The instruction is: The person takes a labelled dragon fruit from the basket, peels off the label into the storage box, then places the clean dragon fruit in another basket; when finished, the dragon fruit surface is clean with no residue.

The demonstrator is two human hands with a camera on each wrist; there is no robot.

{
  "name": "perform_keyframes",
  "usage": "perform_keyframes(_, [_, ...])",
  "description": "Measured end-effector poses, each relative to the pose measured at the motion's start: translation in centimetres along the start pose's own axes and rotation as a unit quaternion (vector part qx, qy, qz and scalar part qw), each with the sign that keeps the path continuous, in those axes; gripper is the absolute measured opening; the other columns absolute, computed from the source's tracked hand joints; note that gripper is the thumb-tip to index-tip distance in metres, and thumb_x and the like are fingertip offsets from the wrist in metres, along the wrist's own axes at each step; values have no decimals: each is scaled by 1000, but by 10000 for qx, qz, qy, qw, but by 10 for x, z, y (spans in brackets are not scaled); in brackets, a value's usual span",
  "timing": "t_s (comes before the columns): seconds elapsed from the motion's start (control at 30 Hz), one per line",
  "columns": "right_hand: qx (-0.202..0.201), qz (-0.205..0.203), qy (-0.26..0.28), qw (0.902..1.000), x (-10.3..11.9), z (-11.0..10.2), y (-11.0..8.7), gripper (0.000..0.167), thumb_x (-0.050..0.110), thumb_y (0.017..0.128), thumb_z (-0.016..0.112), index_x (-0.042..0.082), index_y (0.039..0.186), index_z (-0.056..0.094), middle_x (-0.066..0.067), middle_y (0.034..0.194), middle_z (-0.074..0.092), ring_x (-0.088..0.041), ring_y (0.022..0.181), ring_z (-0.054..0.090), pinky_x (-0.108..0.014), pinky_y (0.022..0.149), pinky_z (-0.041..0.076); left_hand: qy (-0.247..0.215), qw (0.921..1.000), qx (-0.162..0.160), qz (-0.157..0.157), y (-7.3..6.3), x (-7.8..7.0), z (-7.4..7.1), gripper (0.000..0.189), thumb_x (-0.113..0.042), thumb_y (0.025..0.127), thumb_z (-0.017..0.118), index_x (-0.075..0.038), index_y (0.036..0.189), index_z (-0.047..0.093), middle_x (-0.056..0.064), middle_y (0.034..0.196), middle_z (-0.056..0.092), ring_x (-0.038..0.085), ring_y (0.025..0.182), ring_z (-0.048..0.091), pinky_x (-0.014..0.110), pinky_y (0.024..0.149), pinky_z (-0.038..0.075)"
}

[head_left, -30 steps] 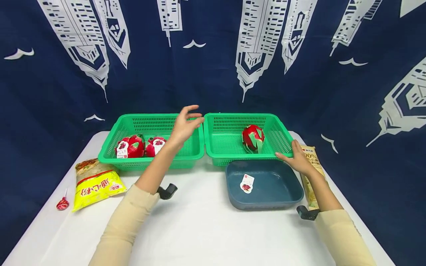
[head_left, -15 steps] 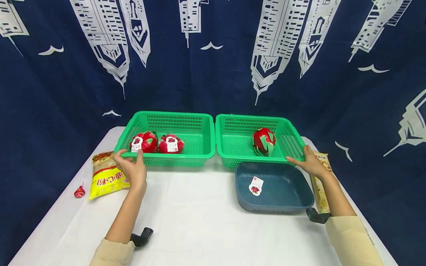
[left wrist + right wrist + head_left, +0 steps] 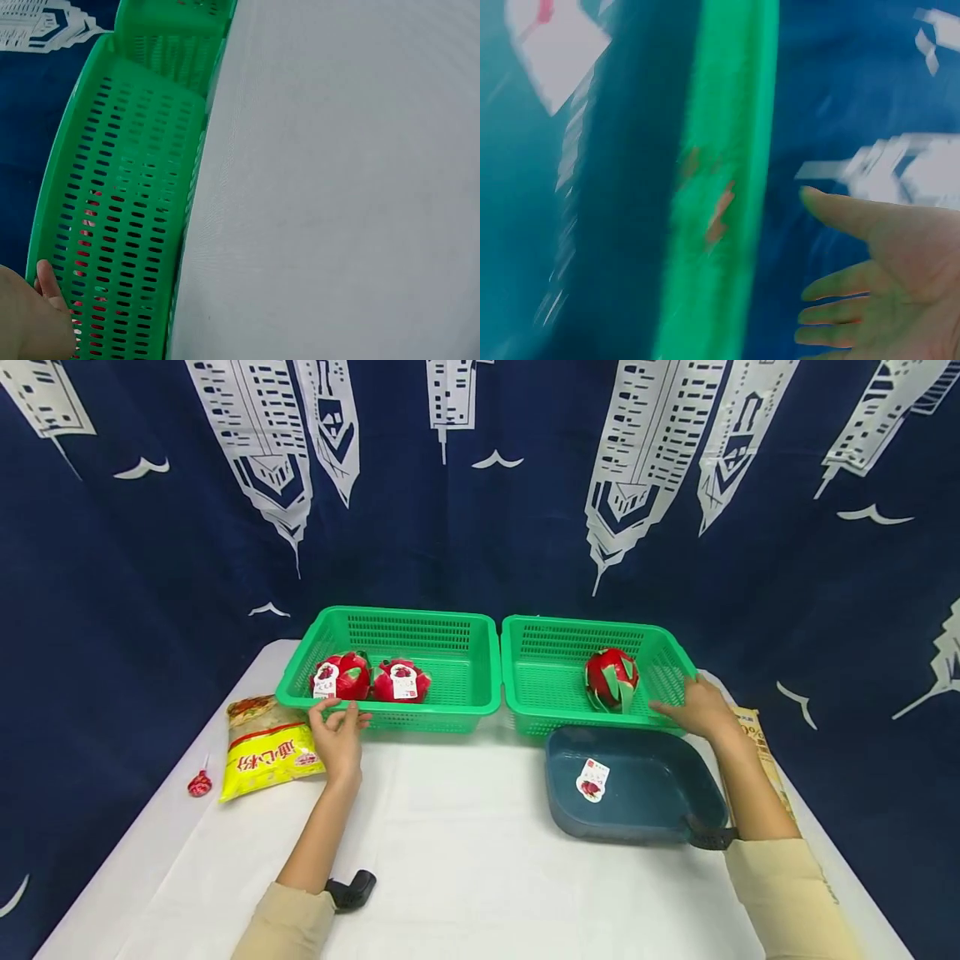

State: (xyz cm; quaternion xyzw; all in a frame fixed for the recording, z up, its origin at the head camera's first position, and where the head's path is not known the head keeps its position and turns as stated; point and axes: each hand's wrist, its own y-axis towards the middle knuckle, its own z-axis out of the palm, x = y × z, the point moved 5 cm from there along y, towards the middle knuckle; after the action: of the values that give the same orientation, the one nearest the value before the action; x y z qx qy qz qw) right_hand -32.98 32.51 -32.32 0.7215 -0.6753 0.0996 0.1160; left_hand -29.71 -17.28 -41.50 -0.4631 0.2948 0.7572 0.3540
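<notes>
Two green plastic baskets stand side by side at the back. The left basket (image 3: 450, 720) holds two red dragon fruits, one leafy (image 3: 352, 677) and one rounder (image 3: 388, 683), both labelled; the right basket (image 3: 536, 727) holds another (image 3: 611, 675). My left hand (image 3: 339, 747) is at the left basket's front rim, fingers loosely bent; in the left wrist view a fingertip (image 3: 46, 276) overlaps the rim. My right hand (image 3: 705, 708) hovers by the right basket's front right corner. In the blurred right wrist view, its fingers (image 3: 836, 311) are spread, apart from the green rim.
A dark blue bin (image 3: 637, 835) with a dragon fruit label (image 3: 592, 779) sits before the right basket. A yellow pasta bag (image 3: 270, 756) and a red lollipop (image 3: 200, 783) lie at left. Another packet (image 3: 761, 739) is partly hidden behind my right arm.
My left hand came down from above the gap between the baskets to the left basket's front rim, then shifted right along it. My right hand has shifted slightly at the right basket's corner.
</notes>
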Motion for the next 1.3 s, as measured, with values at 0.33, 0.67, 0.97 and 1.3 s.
perform_keyframes(0.33, [-2727, -1631, 2132, 9239, 187, -3, 46, 44, 22, 90, 61, 3, 128, 51, -17, 129, 48, -34, 122, 41, -46, 101, 30, 88, 9976, -594, 350, -3, 2, 2, 34, -4, 89, 59, 7, 117, 44, 28, 82, 56, 26, 65, 65, 34, 70, 54])
perform_keyframes(0.67, [-1148, -1763, 2478, 9457, 297, 103, 104, 54, 31, 88, 62, 5, 133, 46, -17, 128, 48, -30, 120, 40, -42, 97, 35, -107, 9945, -866, 574, -3, 16, 3, 29, -10, 89, 61, 1, 112, 48, 21, 79, 58, 17, 62, 63, 30, 68, 54])
perform_keyframes(0.97, [1756, -1418, 2902, 9300, 312, 177, 122, 82, 39, 85, 65, 16, 148, 17, -15, 149, 21, -35, 135, 22, -49, 103, 29, -321, 9980, -232, 485, -5, 24, 13, 26, -9, 89, 61, 1, 109, 47, 31, 85, 55, 33, 71, 65, 35, 71, 54])
perform_keyframes(1.3, [2175, -1356, 3510, 9006, 314, 185, 123, 87, 34, 78, 73, 27, 148, 21, -9, 151, 19, -29, 132, 30, -47, 102, 31, -404, 9963, -74, 756, -3, 24, 11, 23, -11, 90, 60, -1, 106, 47, 19, 77, 56, 26, 67, 66, 33, 68, 54])
